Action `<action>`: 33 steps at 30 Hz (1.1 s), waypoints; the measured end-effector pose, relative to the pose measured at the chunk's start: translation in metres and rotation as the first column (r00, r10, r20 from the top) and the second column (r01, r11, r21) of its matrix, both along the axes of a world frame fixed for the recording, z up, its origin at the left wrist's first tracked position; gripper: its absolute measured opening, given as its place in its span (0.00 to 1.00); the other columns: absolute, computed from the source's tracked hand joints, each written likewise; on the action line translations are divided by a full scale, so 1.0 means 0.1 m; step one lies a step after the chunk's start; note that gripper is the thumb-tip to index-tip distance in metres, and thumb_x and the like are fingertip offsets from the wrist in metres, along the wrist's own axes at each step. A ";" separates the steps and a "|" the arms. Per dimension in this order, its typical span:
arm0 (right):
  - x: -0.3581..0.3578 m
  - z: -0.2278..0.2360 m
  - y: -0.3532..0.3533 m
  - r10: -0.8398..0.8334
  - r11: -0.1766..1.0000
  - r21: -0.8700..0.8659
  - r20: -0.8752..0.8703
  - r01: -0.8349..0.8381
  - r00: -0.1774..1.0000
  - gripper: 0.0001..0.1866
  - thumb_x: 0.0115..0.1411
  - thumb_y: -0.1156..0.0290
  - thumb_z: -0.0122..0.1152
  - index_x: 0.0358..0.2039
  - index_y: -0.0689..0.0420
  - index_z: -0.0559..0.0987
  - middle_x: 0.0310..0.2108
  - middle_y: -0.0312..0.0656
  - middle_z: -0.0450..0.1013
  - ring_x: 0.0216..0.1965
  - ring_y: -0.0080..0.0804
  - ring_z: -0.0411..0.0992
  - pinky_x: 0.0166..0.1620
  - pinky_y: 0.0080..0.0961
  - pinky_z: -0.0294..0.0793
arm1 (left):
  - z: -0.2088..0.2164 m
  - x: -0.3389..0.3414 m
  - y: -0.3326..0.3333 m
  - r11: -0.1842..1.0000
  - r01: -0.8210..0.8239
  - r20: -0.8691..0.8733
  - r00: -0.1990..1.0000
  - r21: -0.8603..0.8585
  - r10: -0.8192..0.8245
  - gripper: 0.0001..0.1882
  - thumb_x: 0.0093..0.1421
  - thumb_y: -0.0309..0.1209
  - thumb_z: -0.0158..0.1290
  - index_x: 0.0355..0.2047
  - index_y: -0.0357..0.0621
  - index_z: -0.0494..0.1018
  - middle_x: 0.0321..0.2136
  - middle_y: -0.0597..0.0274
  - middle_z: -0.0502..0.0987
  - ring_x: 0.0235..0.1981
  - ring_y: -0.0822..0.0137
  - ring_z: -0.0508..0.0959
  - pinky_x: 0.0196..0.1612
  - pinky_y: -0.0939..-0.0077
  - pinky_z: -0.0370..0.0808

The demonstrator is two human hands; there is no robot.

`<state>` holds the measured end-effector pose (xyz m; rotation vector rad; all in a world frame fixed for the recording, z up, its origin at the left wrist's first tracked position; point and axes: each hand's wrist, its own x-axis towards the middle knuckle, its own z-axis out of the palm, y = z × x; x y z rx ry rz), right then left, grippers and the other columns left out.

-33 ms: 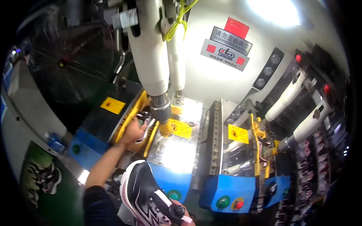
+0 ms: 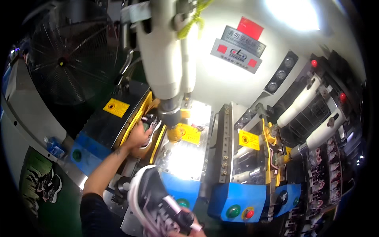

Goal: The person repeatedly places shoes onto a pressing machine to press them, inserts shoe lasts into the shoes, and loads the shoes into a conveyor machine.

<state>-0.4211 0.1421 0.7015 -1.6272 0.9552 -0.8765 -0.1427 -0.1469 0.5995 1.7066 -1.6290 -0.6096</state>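
My left hand (image 2: 138,135) is closed around a dark sneaker with a white sole (image 2: 154,132), down between the yellow side pads (image 2: 136,120) of the left press station. Part of that sneaker is hidden by my fingers and the pads. At the lower edge, my right hand (image 2: 193,231) grips a black, white and pink sneaker (image 2: 152,197) around its upper. This sneaker is tilted, its white sole turned to the left, and its front is cut off by the frame. A white press arm (image 2: 160,59) with a metal tip stands just right of my left hand.
Blue housings with a green button (image 2: 233,210) and a red button (image 2: 249,214) front the machine. A second press station (image 2: 272,154) stands at right, beside racks of shoes (image 2: 323,173). A large fan (image 2: 61,61) is behind at left. Several shoes (image 2: 51,187) lie at lower left.
The sneaker in my left hand shows a little more beside the pads. The sneaker in my right hand has shifted slightly right. Both grips stay the same.
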 end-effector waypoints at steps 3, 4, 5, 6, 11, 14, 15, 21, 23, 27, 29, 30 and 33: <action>0.15 -0.11 -0.15 -0.194 0.683 0.723 0.043 0.103 0.980 0.36 0.53 0.76 0.58 0.60 0.57 0.53 0.22 0.35 0.66 0.14 0.19 0.61 0.15 0.18 0.60 | 0.41 0.01 -0.28 0.981 -0.005 -0.150 0.988 0.192 0.034 0.23 0.55 0.36 0.54 0.44 0.29 0.66 0.37 0.45 0.75 0.39 0.54 0.77 0.41 0.67 0.72; 0.04 0.00 -0.28 -0.119 0.746 0.658 -0.019 0.102 0.993 0.26 0.54 0.77 0.55 0.55 0.60 0.63 0.22 0.36 0.70 0.17 0.22 0.67 0.19 0.20 0.66 | 0.59 0.20 -0.04 0.968 0.091 -0.496 0.868 0.232 0.037 0.21 0.54 0.36 0.55 0.42 0.31 0.68 0.35 0.51 0.75 0.35 0.63 0.76 0.39 0.71 0.73; -0.02 0.08 -0.39 -0.245 0.969 0.037 -0.010 0.245 0.970 0.17 0.55 0.75 0.53 0.47 0.63 0.71 0.27 0.43 0.74 0.27 0.32 0.73 0.31 0.26 0.73 | 0.74 0.24 0.02 0.949 0.227 -0.790 0.613 0.219 0.036 0.20 0.54 0.37 0.56 0.39 0.33 0.69 0.32 0.56 0.74 0.32 0.71 0.75 0.37 0.75 0.73; -0.09 0.06 -0.39 -0.251 0.864 0.440 -0.047 0.246 0.967 0.22 0.56 0.73 0.55 0.52 0.60 0.66 0.35 0.42 0.72 0.35 0.31 0.71 0.38 0.28 0.72 | 0.85 0.25 0.14 0.939 0.201 -0.755 0.651 0.278 0.084 0.16 0.55 0.35 0.56 0.41 0.40 0.71 0.33 0.61 0.75 0.36 0.72 0.76 0.36 0.76 0.73; 0.66 0.36 -1.63 -0.220 0.676 0.722 0.012 0.144 0.975 0.20 0.61 0.65 0.52 0.52 0.58 0.67 0.40 0.41 0.72 0.36 0.32 0.74 0.36 0.32 0.78 | 0.28 0.92 1.98 0.955 -0.296 -0.978 0.193 0.023 0.083 0.28 0.56 0.29 0.51 0.56 0.36 0.59 0.49 0.53 0.69 0.48 0.61 0.70 0.52 0.66 0.67; 0.92 0.16 -2.78 -0.208 0.490 0.859 -0.048 0.146 0.977 0.22 0.59 0.66 0.53 0.52 0.55 0.61 0.50 0.45 0.64 0.47 0.43 0.69 0.42 0.53 0.78 | 0.28 0.78 2.81 0.821 -0.560 -0.980 0.075 0.111 0.184 0.26 0.57 0.30 0.47 0.56 0.35 0.59 0.50 0.51 0.68 0.51 0.59 0.69 0.53 0.64 0.67; 1.07 -0.05 -3.05 -0.219 0.625 0.750 -0.098 0.217 0.971 0.19 0.59 0.67 0.53 0.50 0.56 0.63 0.48 0.47 0.64 0.44 0.43 0.70 0.41 0.45 0.78 | 0.18 0.74 3.07 0.760 -0.632 -0.962 0.084 0.152 0.261 0.26 0.57 0.30 0.46 0.56 0.35 0.59 0.50 0.51 0.68 0.50 0.59 0.70 0.53 0.64 0.67; 1.69 -1.31 -3.34 -0.591 0.782 -0.504 -0.415 0.366 0.692 0.33 0.52 0.65 0.55 0.53 0.71 0.56 0.51 0.62 0.58 0.49 0.55 0.64 0.53 0.39 0.66 | -0.28 0.47 3.72 0.495 -0.799 -0.827 -0.005 0.341 0.562 0.25 0.59 0.33 0.45 0.55 0.35 0.60 0.50 0.51 0.69 0.50 0.59 0.70 0.53 0.63 0.68; 1.72 -0.79 -3.33 -0.396 0.918 -0.232 -0.486 0.321 0.779 0.37 0.50 0.69 0.55 0.56 0.70 0.51 0.53 0.66 0.53 0.49 0.63 0.61 0.55 0.43 0.63 | -0.18 0.38 3.78 0.455 -0.825 -0.803 0.003 0.334 0.596 0.25 0.60 0.34 0.44 0.55 0.35 0.60 0.50 0.51 0.69 0.50 0.59 0.71 0.53 0.63 0.68; 1.53 -0.81 -3.37 -0.486 0.874 -0.293 -0.502 0.389 0.715 0.34 0.50 0.68 0.54 0.54 0.70 0.53 0.54 0.65 0.52 0.51 0.62 0.62 0.54 0.42 0.65 | -0.07 0.11 3.69 0.532 -0.797 -0.822 0.081 0.287 0.564 0.25 0.61 0.36 0.43 0.55 0.35 0.60 0.50 0.51 0.69 0.50 0.59 0.71 0.53 0.62 0.69; 1.24 -0.93 -3.46 -0.442 0.896 -0.304 -0.528 0.324 0.725 0.34 0.52 0.61 0.55 0.52 0.70 0.55 0.53 0.65 0.54 0.49 0.62 0.64 0.52 0.42 0.67 | -0.12 -0.02 3.62 0.611 -0.750 -0.859 0.116 0.253 0.498 0.25 0.61 0.37 0.43 0.55 0.35 0.60 0.50 0.51 0.69 0.49 0.59 0.71 0.53 0.62 0.69; 1.23 -0.82 -3.37 -0.363 0.932 -0.225 -0.595 0.284 0.717 0.34 0.52 0.57 0.55 0.50 0.70 0.57 0.50 0.65 0.60 0.50 0.60 0.64 0.52 0.41 0.67 | -0.14 -0.04 3.69 0.623 -0.743 -0.869 0.119 0.243 0.481 0.25 0.62 0.38 0.43 0.55 0.35 0.61 0.49 0.51 0.70 0.49 0.59 0.72 0.53 0.62 0.69; 1.24 -0.57 -2.44 -0.110 0.920 -0.369 -0.564 -0.130 0.819 0.33 0.54 0.54 0.57 0.50 0.68 0.63 0.44 0.62 0.67 0.45 0.57 0.68 0.48 0.39 0.69 | -0.06 -0.13 4.07 0.582 -0.777 -0.883 0.075 0.239 0.462 0.25 0.63 0.39 0.42 0.54 0.35 0.61 0.49 0.51 0.70 0.49 0.59 0.72 0.53 0.62 0.69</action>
